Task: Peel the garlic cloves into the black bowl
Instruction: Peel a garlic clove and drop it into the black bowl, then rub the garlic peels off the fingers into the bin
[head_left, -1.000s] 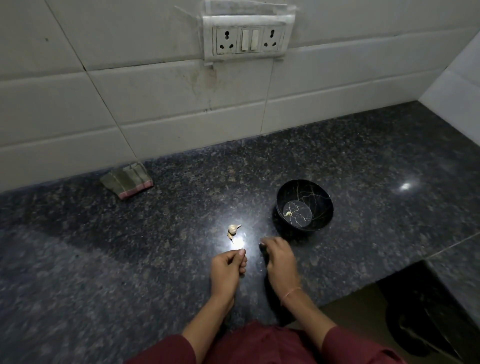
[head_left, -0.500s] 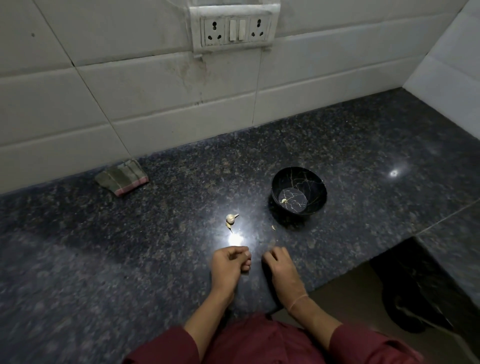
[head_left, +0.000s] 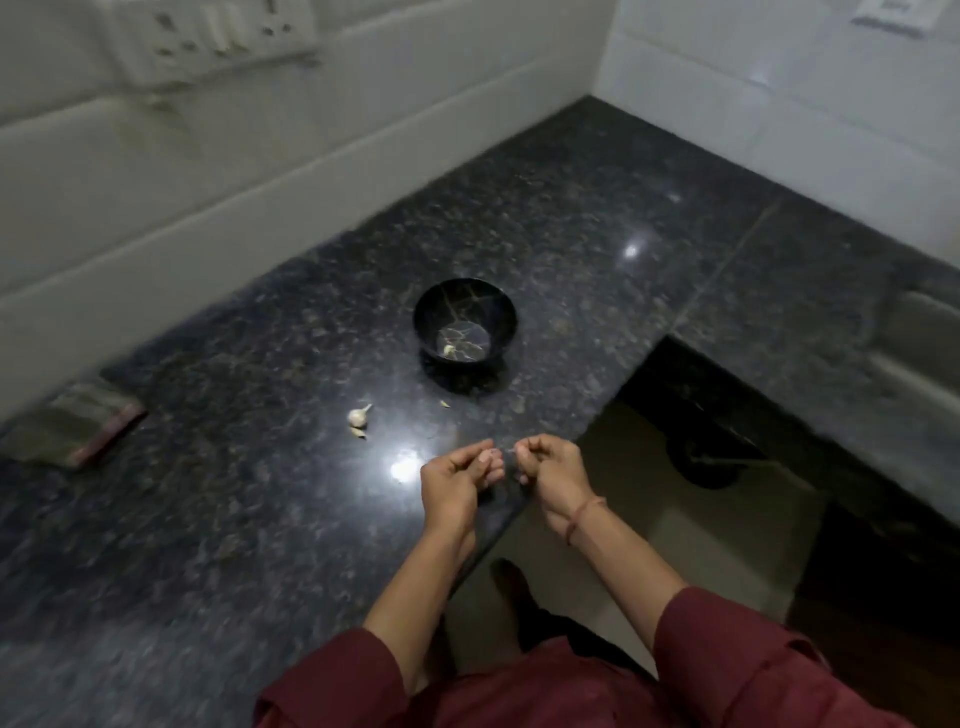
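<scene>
hands: The left hand (head_left: 457, 480) and right hand (head_left: 553, 467) hover over the front edge of the bench. The fingers of both are curled in tight with the tips almost meeting, and they look to be pinching one small pale garlic clove (head_left: 511, 451) between them.
bowl: The round black bowl with gold veins (head_left: 465, 285) sits on the dark speckled granite bench (head_left: 234, 493), well apart from the hands. One pale peeled bit (head_left: 449, 351) lies in its bottom.
rest of the garlic: A little white garlic head (head_left: 359, 414) is left of the bowl with a loose piece just beside it.
step: Probably mid-peel, pulling the skin off the clove.
doing it well: Honestly, she should hold the clove steady with the left hand and tear the skin from one end with the right. It'd also help to shift in over the bench, so a slipped clove doesn't land on the floor, and to drop it in the bowl only once it's bare.
hard to see: The clove is tiny and mostly covered by fingertips, so there's no telling how much skin is left. The frame is smeared too. A pale scrap (head_left: 445, 404) near the bowl's base could be skin or clove.
</scene>
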